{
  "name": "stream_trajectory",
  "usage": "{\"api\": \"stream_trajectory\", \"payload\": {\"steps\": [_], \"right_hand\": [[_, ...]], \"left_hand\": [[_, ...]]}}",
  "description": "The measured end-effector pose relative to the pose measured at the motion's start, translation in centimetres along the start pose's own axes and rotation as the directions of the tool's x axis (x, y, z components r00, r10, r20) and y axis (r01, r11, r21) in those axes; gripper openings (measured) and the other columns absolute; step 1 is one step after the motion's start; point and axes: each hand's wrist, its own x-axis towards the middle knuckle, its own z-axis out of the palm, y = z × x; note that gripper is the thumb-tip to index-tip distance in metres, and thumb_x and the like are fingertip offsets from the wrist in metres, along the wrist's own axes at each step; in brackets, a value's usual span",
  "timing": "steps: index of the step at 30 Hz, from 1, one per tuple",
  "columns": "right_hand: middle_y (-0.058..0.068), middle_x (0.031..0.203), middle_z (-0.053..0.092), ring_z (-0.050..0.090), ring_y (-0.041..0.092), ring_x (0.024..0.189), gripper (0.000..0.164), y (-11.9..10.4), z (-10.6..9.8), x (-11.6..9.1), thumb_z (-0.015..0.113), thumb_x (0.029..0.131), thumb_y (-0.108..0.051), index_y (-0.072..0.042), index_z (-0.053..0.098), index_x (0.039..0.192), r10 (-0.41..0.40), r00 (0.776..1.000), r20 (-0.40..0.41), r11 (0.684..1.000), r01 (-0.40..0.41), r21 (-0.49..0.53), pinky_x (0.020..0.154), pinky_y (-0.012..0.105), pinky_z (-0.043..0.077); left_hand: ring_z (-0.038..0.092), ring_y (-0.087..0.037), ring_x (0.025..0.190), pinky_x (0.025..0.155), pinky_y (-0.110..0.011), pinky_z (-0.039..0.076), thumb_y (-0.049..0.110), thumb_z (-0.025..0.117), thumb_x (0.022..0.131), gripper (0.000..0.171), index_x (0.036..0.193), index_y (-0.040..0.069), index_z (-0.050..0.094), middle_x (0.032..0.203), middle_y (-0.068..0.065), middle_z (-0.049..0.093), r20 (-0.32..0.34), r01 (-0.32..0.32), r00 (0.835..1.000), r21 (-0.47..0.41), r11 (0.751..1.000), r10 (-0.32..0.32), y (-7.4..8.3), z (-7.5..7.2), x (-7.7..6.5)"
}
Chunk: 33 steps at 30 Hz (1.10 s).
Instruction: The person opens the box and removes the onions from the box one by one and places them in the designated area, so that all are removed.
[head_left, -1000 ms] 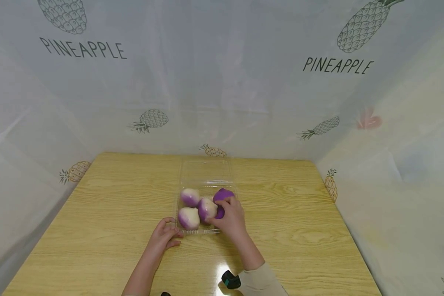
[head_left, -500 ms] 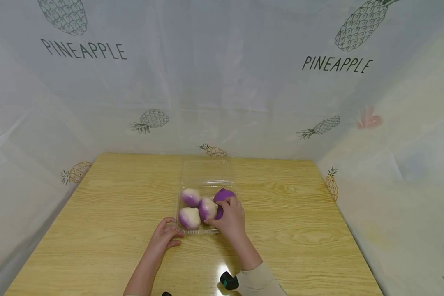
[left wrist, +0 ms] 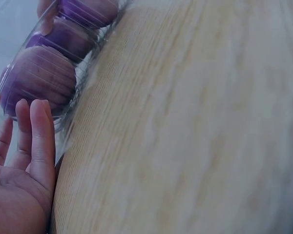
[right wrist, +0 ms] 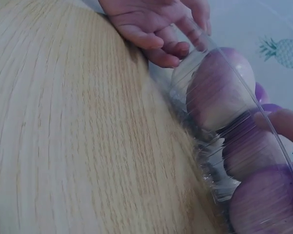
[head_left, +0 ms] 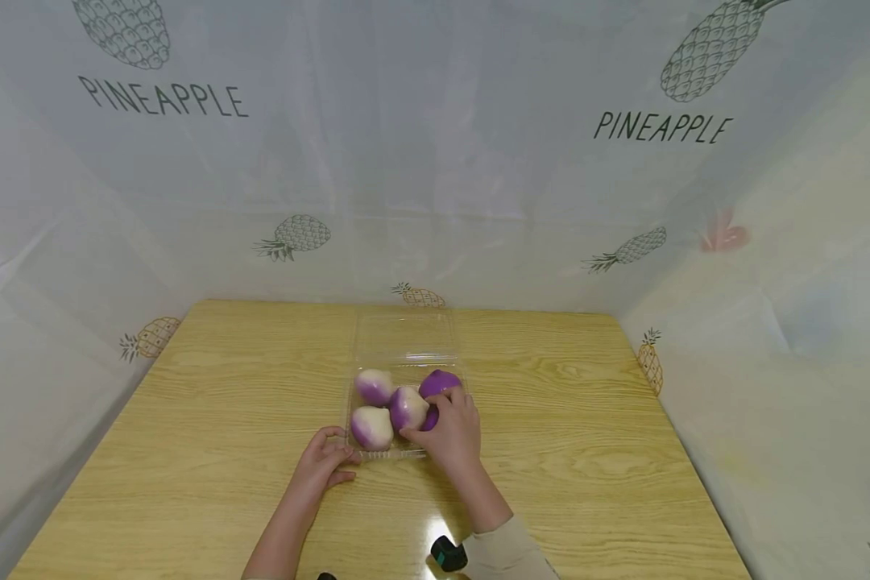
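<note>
One purple-and-white bulb (head_left: 408,408) is sitting mid near row in the clear box (head_left: 399,453), fingers of the right hand (head_left: 454,428) pinching it. Left hand (head_left: 322,463) is resting, fingers loose, at the box's near-left corner on the worktop (head_left: 565,419). I'm reading this as seating the bulb; next move is probably calling for a clean let-go.
</note>
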Motion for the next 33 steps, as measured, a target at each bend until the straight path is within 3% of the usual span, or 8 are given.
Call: {"api": "stream_trajectory", "payload": {"steps": [6,16,25,33], "right_hand": [[0.006,0.106,0.057,0.052,0.029,0.103,0.064,0.16,0.12,-0.22,0.088,0.06,-0.048,-0.007,0.067,0.104,-0.001,0.999,-0.035,0.999,0.003,0.053,0.092,0.048,0.043],[0.004,0.101,0.061,0.056,0.025,0.097,0.061,0.57,0.25,-0.48,0.089,0.062,-0.038,-0.009,0.06,0.106,0.064,0.993,-0.099,0.975,-0.041,0.219,0.085,0.043,0.047],[0.008,0.101,0.062,0.061,0.03,0.095,0.058,0.54,-0.05,-0.38,0.089,0.065,-0.028,-0.005,0.057,0.108,0.156,0.983,-0.097,0.909,-0.104,0.404,0.083,0.045,0.051],[0.011,0.102,0.061,0.061,0.033,0.099,0.059,0.6,-0.23,-0.61,0.085,0.07,-0.029,-0.006,0.051,0.114,0.203,0.977,-0.07,0.874,-0.149,0.462,0.085,0.048,0.053]], "left_hand": [[0.065,-0.026,0.084,0.066,-0.034,0.057,0.001,0.059,0.092,0.029,0.119,0.001,0.046,0.09,-0.013,0.063,-0.003,0.0,1.0,-0.002,1.0,0.0,-0.16,-0.05,0.02],[0.065,-0.024,0.083,0.066,-0.033,0.057,0.001,0.058,0.092,0.028,0.118,0.002,0.046,0.089,-0.012,0.064,-0.005,-0.001,1.0,0.012,1.0,0.001,0.0,0.09,0.02],[0.065,-0.024,0.083,0.065,-0.033,0.057,0.0,0.059,0.092,0.027,0.116,0.003,0.047,0.089,-0.013,0.064,-0.01,-0.002,1.0,0.003,1.0,0.002,-0.03,0.11,0.07],[0.065,-0.024,0.082,0.065,-0.032,0.057,0.0,0.059,0.092,0.027,0.116,0.002,0.047,0.088,-0.013,0.064,-0.018,-0.005,1.0,-0.005,1.0,0.005,0.0,0.26,-0.01]]}}
